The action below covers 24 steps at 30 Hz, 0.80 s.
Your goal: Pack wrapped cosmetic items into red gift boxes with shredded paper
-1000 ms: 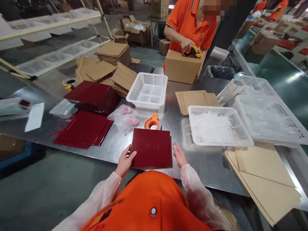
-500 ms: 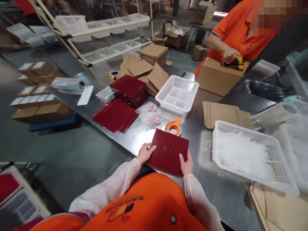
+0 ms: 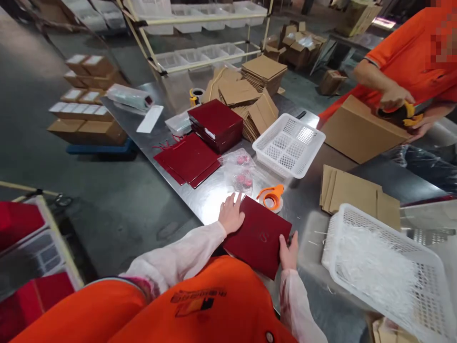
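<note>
A flat dark red box (image 3: 262, 238) with faint lettering lies in front of me at the table's near edge. My left hand (image 3: 231, 215) is open against its left side, fingers stretched forward and thumb towards the top face. At the right edge, my right hand (image 3: 288, 251) grips the box, thumb on top and fingers along the side. Just beyond the box sit an orange tape dispenser (image 3: 274, 196) and clear plastic packets with pink pieces (image 3: 243, 180). Dark red paper bags (image 3: 191, 159) with cord handles lie flat to the left, beside a larger glossy dark red box (image 3: 216, 123).
A white basket (image 3: 317, 136) stands mid-table; another white basket (image 3: 333, 267) at right holds white shredded filler. Flattened cartons (image 3: 352, 190) lie between them. Across the table, a co-worker's hand (image 3: 396, 98) holds a yellow tape dispenser over a carton (image 3: 360, 128).
My left hand has shifted from gripping the box's left edge to lying with fingers stretched out along it. The box has turned slightly. My view has swung left, and the co-worker's carton is tilted.
</note>
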{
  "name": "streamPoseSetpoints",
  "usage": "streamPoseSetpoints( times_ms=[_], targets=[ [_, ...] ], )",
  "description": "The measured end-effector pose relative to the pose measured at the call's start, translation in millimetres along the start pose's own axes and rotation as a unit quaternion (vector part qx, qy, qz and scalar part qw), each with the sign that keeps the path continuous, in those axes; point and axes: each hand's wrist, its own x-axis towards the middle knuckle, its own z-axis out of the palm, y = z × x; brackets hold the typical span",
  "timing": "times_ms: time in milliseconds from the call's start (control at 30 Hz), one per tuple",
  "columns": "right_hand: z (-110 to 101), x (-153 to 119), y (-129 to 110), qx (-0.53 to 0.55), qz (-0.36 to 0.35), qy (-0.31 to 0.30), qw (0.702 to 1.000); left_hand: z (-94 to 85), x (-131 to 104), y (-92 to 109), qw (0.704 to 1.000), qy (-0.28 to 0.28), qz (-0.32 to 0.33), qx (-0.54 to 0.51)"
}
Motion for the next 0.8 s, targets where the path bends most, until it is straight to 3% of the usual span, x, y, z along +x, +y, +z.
streamPoseSetpoints(
  times_ms=[100,233,467,600,800],
  targets=[
    [7,18,-17,-0.043,-0.01,-0.003,0.999,1.8,13,10,0.997,-0.009,0.078,0.005],
    [16,21,-21,-0.059,-0.013,-0.004,0.998,10.7,19,2,0.996,-0.044,0.061,-0.045],
    [14,18,-18,-0.06,0.091,-0.004,0.994,22.3,25,-11,0.997,-0.058,-0.021,-0.051],
    [15,14,-19,-0.094,0.1,0.017,0.99,29.3,21,-14,0.999,-0.039,-0.007,-0.017],
    [18,17,-23,-0.09,0.087,0.023,0.992,28.9,24,-14,0.997,-0.07,-0.033,-0.012]
  ],
)
